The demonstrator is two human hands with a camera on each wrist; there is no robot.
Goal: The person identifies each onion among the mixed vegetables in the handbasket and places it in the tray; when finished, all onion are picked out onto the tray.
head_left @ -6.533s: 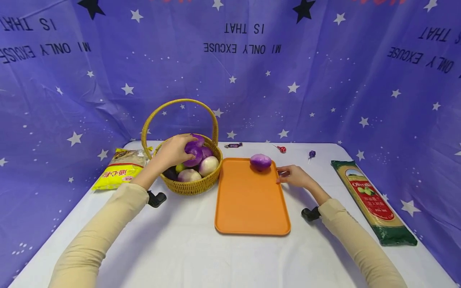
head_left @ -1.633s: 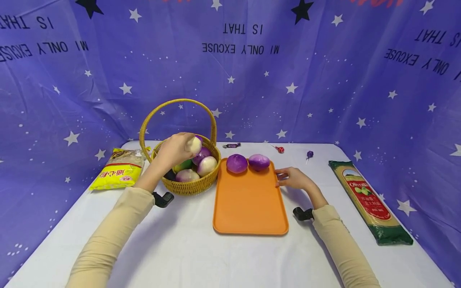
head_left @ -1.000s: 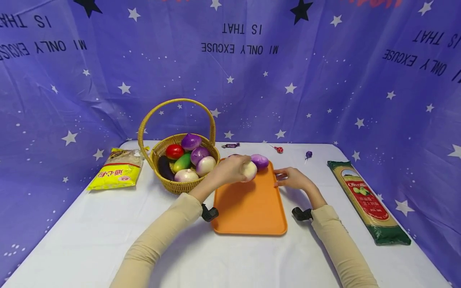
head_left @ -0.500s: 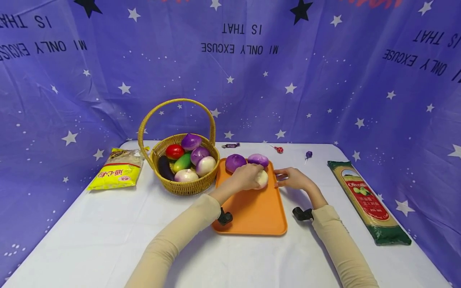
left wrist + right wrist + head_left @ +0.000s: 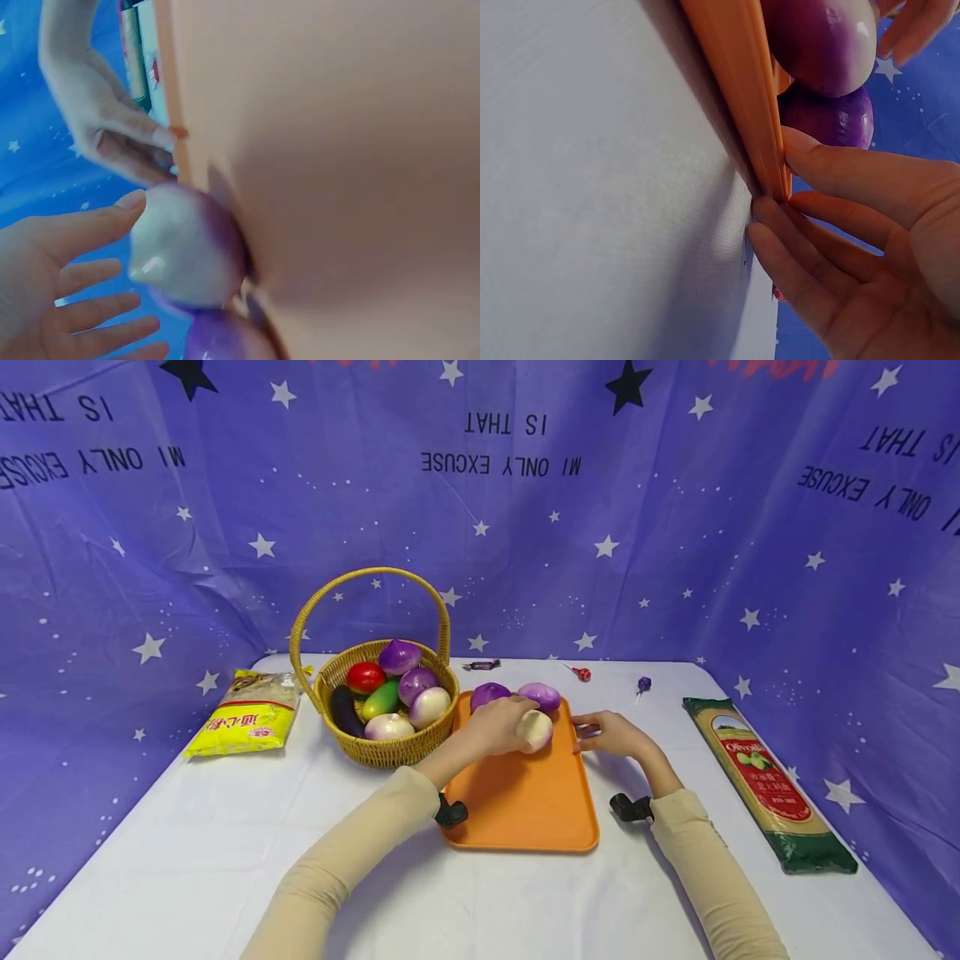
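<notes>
Pale onion (image 5: 536,732) moved: basket (image 5: 397,752) to tray (image 5: 525,810), beside two purple onions (image 5: 490,695).

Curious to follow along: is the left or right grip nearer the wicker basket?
Left. The left grip is over the orange tray, right of the wicker basket; the right grip is farther, at the tray's right edge.

l hand (image 5: 37,285) by wht/purple veg (image 5: 184,247)
</notes>
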